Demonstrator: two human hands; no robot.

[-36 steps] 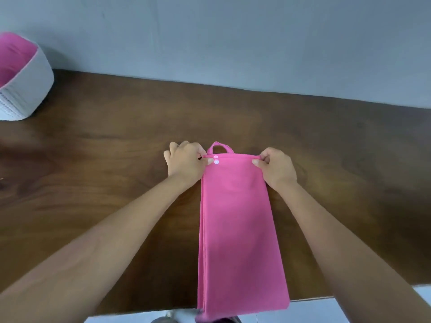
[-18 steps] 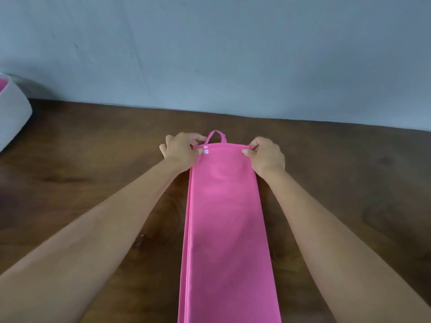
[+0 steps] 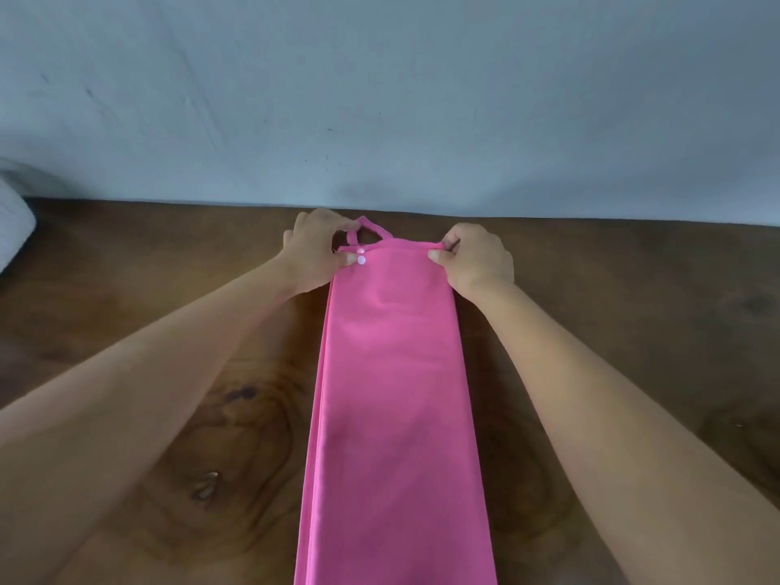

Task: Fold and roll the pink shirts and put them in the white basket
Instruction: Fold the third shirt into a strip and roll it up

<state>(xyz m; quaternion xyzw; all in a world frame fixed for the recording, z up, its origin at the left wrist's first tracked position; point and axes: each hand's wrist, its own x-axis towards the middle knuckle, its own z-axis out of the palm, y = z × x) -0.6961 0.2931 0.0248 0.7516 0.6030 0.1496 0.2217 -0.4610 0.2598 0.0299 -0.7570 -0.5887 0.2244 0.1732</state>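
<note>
Both my left hand [image 3: 314, 251] and right hand [image 3: 475, 257] pinch the pink shirt's [image 3: 392, 394] far corners. It lies near the table's [image 3: 169, 289] back edge. White basket [image 3: 12, 230] sits at the left edge.

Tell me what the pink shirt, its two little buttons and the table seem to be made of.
Pink shirt: likely a thin woven or knit fabric, matte; it lies flat in a long folded strip with soft layered edges.
Buttons: probably plastic, pale pink and glossy, catching light.
Table: looks like dark wood or a wood-look veneer with a smooth low sheen; grain rings and knots show.
</note>
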